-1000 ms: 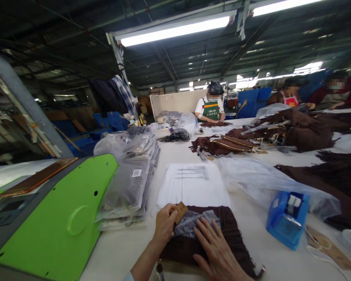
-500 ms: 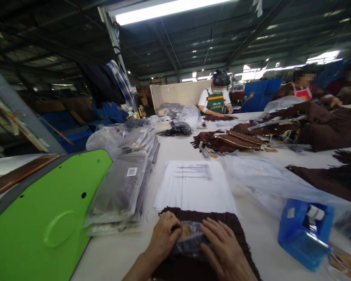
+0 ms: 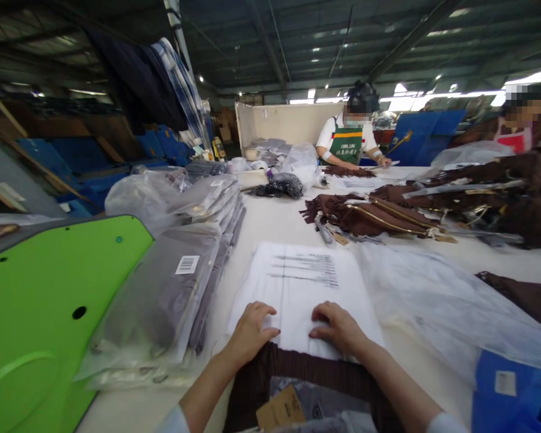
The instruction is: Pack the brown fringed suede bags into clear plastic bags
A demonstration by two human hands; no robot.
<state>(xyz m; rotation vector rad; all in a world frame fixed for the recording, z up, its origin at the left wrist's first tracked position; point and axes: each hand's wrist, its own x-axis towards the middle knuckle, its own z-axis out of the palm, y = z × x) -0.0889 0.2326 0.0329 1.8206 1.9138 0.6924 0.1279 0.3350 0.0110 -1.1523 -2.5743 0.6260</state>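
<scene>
Garment (image 3: 297,376), brown, lay nearest at the bottom edge, with a cardboard tag (image 3: 280,409) on the grey fabric at its middle. Left hand (image 3: 250,331) and right hand (image 3: 340,328) sat apart just past its gathered edge, fingers bent, tips down on the white bag stack (image 3: 302,276), gripping nothing. Packed bags (image 3: 162,294) were piled left, beside a green machine (image 3: 40,313). Blue box (image 3: 509,391) sat right, with clear plastic (image 3: 433,294) beyond it. Further off lay more brown garments (image 3: 369,216), then a person in a green apron (image 3: 347,144).
</scene>
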